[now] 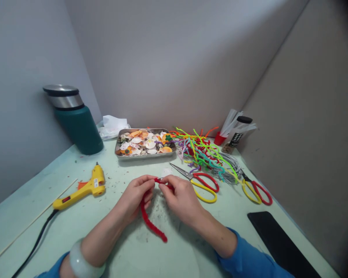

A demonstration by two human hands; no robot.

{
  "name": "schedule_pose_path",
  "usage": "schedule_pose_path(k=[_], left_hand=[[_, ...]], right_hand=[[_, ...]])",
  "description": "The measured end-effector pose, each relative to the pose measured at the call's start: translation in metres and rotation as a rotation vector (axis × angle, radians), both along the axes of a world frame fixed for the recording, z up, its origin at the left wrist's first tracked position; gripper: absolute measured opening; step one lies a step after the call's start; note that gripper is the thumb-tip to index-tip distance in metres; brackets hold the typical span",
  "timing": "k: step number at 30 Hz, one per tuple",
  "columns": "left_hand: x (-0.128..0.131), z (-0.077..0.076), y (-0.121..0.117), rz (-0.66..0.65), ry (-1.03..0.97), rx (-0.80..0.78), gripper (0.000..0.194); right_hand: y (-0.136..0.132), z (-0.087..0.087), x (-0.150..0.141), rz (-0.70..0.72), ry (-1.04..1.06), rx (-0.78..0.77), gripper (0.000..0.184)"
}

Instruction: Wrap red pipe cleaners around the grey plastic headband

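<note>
A fuzzy red pipe cleaner point(148, 222) hangs in a curve from my left hand point(137, 195), its lower end near the tabletop. The thumb and fingers of that hand are pinched on its upper part. My right hand point(178, 195) is closed at the other side of the same red piece, fingertips almost meeting those of the left. Between the fingertips a short bit of red shows, with a thin pale strand beside it. Just beyond my right hand lie scissors point(201, 184) with one red and one yellow handle.
A metal tray point(146, 156) of shells stands at the back, beside a heap of coloured pipe cleaners point(203, 152). A yellow glue gun point(84, 189) and a teal bottle point(78, 129) are on the left. More scissors point(256, 189) and a black flat object point(281, 243) lie right.
</note>
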State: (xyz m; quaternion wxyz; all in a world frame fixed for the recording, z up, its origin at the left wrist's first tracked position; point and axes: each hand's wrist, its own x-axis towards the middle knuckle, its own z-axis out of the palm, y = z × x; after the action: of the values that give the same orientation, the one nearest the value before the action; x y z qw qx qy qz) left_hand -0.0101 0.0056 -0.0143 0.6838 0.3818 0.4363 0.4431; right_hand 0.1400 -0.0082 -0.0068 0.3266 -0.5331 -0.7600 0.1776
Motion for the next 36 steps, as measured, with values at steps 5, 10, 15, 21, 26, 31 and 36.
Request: schedule_pose_path(k=[5, 10, 15, 21, 26, 31, 36], left_hand=[[0.000, 0.003, 0.000, 0.037, 0.044, 0.006, 0.019], [0.002, 0.002, -0.001, 0.039, 0.225, 0.107, 0.023], [0.002, 0.003, -0.002, 0.063, 0.370, 0.205, 0.023], [0.003, 0.006, -0.003, 0.055, 0.391, 0.178, 0.026], [0.004, 0.007, -0.004, -0.003, 0.335, 0.087, 0.026], [0.002, 0.011, -0.007, -0.130, 0.312, 0.057, 0.026], [0.000, 0.013, -0.012, -0.244, 0.269, 0.090, 0.028]], right_hand=[[-0.006, 0.002, -0.003, 0.049, -0.103, 0.060, 0.019], [-0.015, 0.006, -0.012, 0.052, -0.014, 0.056, 0.020], [-0.012, 0.016, -0.007, -0.010, 0.191, -0.086, 0.019], [0.001, 0.015, 0.006, -0.067, 0.153, 0.127, 0.018], [0.016, 0.008, 0.014, -0.097, 0.251, 0.036, 0.018], [0.026, 0.006, 0.020, -0.016, 0.425, -0.145, 0.016], [0.027, 0.003, 0.017, 0.075, 0.594, -0.299, 0.013]])
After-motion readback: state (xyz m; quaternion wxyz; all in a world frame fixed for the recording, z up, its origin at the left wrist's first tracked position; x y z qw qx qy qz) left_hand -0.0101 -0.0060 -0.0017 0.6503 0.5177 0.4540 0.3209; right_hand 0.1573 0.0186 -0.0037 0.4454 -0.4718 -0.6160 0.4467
